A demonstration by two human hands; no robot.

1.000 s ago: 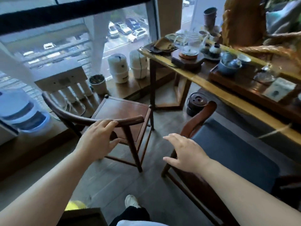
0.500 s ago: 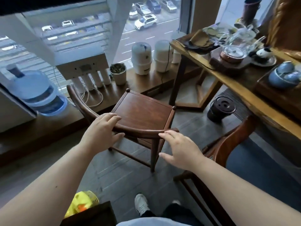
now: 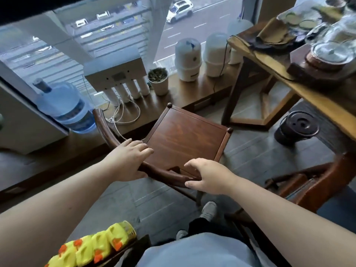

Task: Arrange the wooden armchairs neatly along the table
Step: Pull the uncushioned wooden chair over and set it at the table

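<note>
A dark wooden armchair (image 3: pixel 185 139) with a bare square seat and a curved back rail stands in the middle of the floor, its seat facing the window. My left hand (image 3: pixel 129 158) wraps over the back rail on the left. My right hand (image 3: pixel 208 176) closes on the same rail at its right end, thumb under it. A second wooden armchair (image 3: pixel 316 182) with a dark blue cushion stands at the right, partly under the long wooden table (image 3: pixel 316 97).
The table carries tea ware and a glass kettle. A dark round pot (image 3: pixel 294 128) sits on the floor under it. Along the low window ledge stand a water bottle (image 3: pixel 65 106), a filter unit (image 3: pixel 119 78), a plant pot (image 3: pixel 159 79) and white canisters (image 3: pixel 187 58). Yellow duck toys (image 3: pixel 96 247) lie at bottom left.
My right hand has left the cushioned armchair and reached onto the bare chair's back rail. My view has swung left and closer over that chair. My left hand stays on the rail.
</note>
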